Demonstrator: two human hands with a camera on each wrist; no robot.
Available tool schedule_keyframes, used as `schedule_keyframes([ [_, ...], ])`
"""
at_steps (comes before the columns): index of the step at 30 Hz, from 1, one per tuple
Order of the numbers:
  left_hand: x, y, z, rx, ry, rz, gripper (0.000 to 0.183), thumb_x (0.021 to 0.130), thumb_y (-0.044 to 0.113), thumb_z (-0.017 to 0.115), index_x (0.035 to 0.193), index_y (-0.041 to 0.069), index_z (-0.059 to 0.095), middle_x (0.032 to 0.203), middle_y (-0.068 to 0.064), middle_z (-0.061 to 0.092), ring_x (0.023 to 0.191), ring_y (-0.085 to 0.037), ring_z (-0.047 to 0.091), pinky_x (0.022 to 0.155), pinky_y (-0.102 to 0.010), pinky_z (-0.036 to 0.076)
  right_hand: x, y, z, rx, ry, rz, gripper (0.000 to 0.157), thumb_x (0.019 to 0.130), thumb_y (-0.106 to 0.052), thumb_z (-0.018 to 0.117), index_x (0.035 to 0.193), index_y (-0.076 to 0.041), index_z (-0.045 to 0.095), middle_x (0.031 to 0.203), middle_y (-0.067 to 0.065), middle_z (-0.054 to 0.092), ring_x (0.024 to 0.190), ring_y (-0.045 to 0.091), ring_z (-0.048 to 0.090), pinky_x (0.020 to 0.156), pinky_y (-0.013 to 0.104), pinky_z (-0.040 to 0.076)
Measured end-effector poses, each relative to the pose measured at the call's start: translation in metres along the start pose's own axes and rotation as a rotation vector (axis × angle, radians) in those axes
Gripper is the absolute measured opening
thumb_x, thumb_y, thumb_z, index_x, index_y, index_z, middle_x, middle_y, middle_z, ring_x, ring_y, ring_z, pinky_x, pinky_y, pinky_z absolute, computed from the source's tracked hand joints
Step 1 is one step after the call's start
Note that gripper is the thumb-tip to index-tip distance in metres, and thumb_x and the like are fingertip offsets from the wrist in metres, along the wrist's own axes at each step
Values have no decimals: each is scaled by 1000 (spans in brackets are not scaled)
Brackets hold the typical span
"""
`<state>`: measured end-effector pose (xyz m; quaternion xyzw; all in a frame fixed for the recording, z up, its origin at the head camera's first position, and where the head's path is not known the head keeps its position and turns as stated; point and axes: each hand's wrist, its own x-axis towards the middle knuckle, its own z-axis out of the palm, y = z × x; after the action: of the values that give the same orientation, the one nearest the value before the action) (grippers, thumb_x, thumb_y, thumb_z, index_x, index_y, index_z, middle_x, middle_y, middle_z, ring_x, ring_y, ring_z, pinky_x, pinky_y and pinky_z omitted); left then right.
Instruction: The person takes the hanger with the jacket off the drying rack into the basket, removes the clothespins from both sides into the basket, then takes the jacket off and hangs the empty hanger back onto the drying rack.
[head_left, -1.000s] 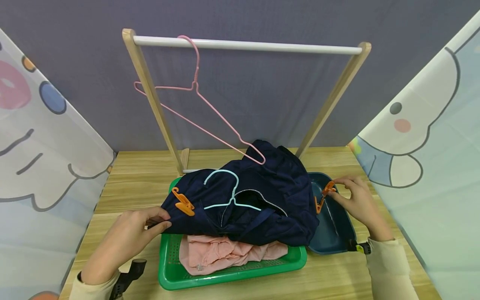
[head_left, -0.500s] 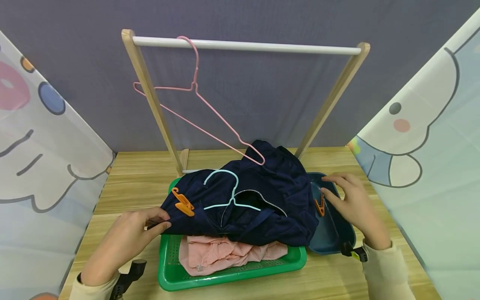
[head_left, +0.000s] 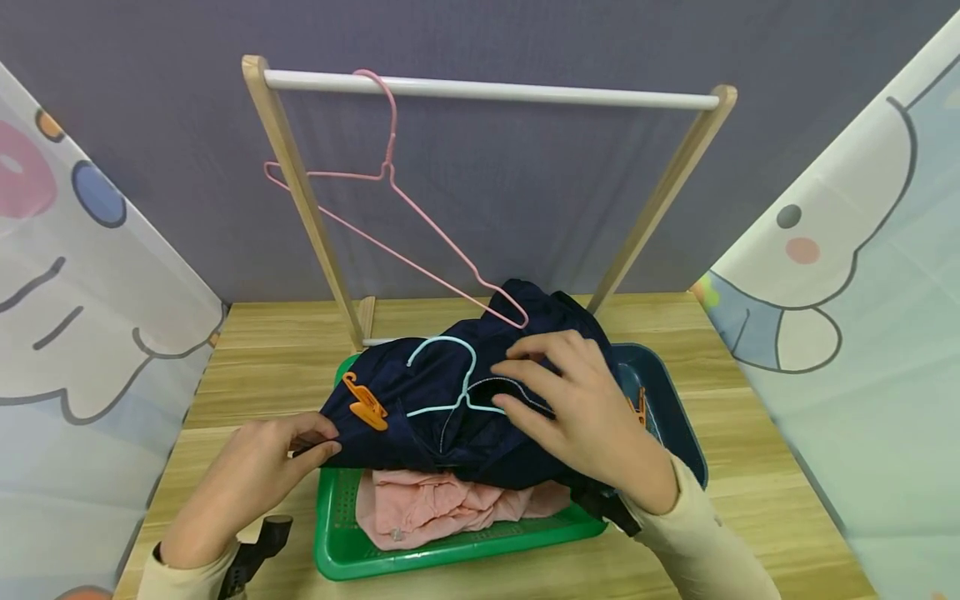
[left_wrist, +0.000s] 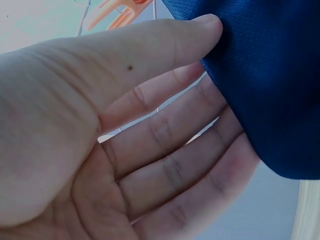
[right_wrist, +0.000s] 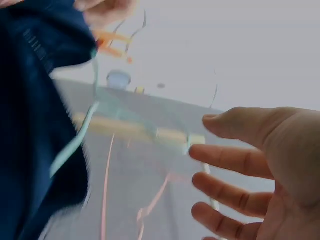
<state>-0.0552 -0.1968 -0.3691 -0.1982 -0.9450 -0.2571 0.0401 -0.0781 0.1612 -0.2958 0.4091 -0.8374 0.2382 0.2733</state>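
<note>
Navy fabric, a garment (head_left: 408, 446) with a white-edged opening, lies heaped across a green plastic basket (head_left: 450, 555) on the wood-grain bench (head_left: 258, 367), covering the basket's back half and hanging over its left and right edges; the left hand (head_left: 270, 462) pinches the garment's left corner, thumb on the near face and fingers behind it; the right hand (head_left: 577, 408) is spread above the garment's right half, thumb and fingers apart and holding nothing, with a gap between fingertips and cloth in the right wrist view.

A mint-green hanger (head_left: 464, 395) sits partly inside the opening, its hook uppermost and its right arm just by the right fingertips; an orange clothes-peg (head_left: 367, 408) is at the garment's left end, near the left fingers, though whether it grips the cloth or only lies there I cannot tell; a second orange peg (head_left: 642, 404) shows in the dark-blue tray (head_left: 678, 433), beyond the basket's right edge and partly behind the right hand.

Pink cloth (head_left: 442, 504) fills the basket's front, with a pale patch (head_left: 398, 534) too small to read; a pink hanger (head_left: 390, 167) hangs from the white rail (head_left: 525, 92) of a wooden rack (head_left: 303, 196) at the bench's back edge.
</note>
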Motion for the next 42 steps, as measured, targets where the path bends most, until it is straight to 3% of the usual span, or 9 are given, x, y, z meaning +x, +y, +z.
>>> schedule_keyframes([
  [9, 1, 0, -1, -2, -18, -14, 16, 85, 15, 82, 88, 27, 72, 76, 21, 63, 63, 2, 54, 53, -25, 46, 39, -39, 34, -84, -128, -128, 28, 97, -33, 68, 115, -13, 74, 112, 4, 64, 96, 22, 58, 72, 34, 45],
  [13, 3, 0, 0, -6, -17, -8, 15, 85, 16, 82, 88, 27, 72, 75, 21, 63, 62, 3, 54, 52, -24, 45, 47, -54, 50, -159, -251, -107, 37, 98, -38, 65, 122, -11, 71, 119, 6, 66, 104, 22, 60, 77, 34, 50],
  [17, 4, 0, 0, -14, -24, -9, 15, 85, 16, 82, 88, 26, 72, 73, 20, 62, 62, 3, 54, 52, -24, 45, 55, -61, 69, -277, -314, -85, 42, 98, -40, 64, 124, -8, 70, 125, 9, 65, 104, 23, 62, 83, 32, 54],
  [23, 5, 0, 0, -18, -22, -12, 15, 85, 16, 82, 87, 26, 72, 73, 20, 61, 62, 2, 54, 52, -24, 45, 62, -64, 92, -381, -337, -71, 43, 99, -41, 60, 124, -6, 69, 126, 8, 65, 93, 17, 66, 68, 26, 58],
  [31, 4, -2, 0, -23, -13, 7, 17, 84, 17, 83, 86, 29, 71, 75, 21, 63, 65, 1, 59, 53, -25, 47, 64, -63, 104, -328, -360, -63, 32, 101, -35, 59, 119, -10, 69, 125, 7, 61, 86, 15, 63, 60, 25, 57],
  [38, 5, -1, 0, -20, -27, -8, 14, 85, 16, 82, 89, 26, 72, 74, 18, 63, 61, 2, 54, 51, -24, 44, 60, -63, 102, -182, -290, -80, 26, 99, -31, 66, 115, -10, 71, 136, 15, 49, 92, 19, 62, 60, 21, 54],
  [42, 5, 0, 0, -27, -38, -20, 13, 86, 16, 81, 89, 24, 73, 73, 18, 62, 60, 2, 52, 51, -24, 43, 58, -62, 102, -113, -234, -88, 18, 98, -25, 67, 106, -10, 73, 138, 18, 46, 103, 26, 58, 68, 25, 55],
])
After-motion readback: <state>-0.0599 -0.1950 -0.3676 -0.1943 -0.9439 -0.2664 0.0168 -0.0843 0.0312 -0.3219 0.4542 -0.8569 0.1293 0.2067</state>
